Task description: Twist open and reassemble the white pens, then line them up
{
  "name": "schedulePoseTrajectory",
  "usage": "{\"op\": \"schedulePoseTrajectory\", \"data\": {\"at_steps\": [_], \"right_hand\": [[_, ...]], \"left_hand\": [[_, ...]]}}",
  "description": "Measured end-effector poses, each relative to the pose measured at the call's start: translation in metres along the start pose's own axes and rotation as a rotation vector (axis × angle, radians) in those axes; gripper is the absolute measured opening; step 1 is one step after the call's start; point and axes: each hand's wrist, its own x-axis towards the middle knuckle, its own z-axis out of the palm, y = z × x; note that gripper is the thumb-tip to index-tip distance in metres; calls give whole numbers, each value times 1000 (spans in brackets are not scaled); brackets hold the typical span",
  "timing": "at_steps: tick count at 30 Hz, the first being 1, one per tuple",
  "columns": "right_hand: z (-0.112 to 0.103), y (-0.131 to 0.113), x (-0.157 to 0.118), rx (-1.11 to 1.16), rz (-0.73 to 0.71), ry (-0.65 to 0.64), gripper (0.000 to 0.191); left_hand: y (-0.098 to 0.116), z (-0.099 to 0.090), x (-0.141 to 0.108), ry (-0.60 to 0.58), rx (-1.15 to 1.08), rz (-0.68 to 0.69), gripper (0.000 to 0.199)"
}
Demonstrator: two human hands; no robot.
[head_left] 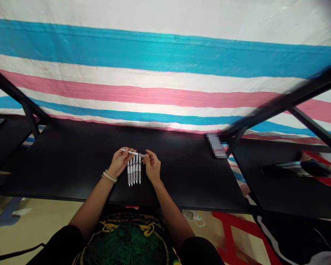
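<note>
Center frame on the black table [71,162], left hand [120,162] and right hand [152,165] stand slightly apart, both pinching one white pen [132,152] crosswise, just above five pens [134,173] lying side by side.

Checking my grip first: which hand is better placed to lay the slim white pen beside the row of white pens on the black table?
Left, probably: your left hand pinches the slim white pen, while your right hand only reaches its far end.

pens [134,171]: white, grey | tarpaulin [165,55]: blue, pink, white stripes | table [71,154]: black | shirt [127,235]: green, gold print
</note>
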Motion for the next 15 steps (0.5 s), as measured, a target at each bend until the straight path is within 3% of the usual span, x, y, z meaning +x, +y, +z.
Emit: {"op": "schedulePoseTrajectory", "data": {"at_steps": [5, 7, 11, 15], "right_hand": [[0, 2, 1, -9, -76, 14, 25], [0, 4, 1, 43, -40, 16, 29], [1, 6, 1, 44, -104, -24, 20], [3, 3, 2, 3, -137, -48, 38]], "left_hand": [[0, 0, 0, -5, -33, 2, 26], [-1, 0, 0, -12, -37, -2, 28], [-1, 0, 0, -24, -44, 1, 28], [-1, 1, -1, -52, -27, -3, 27]]}}
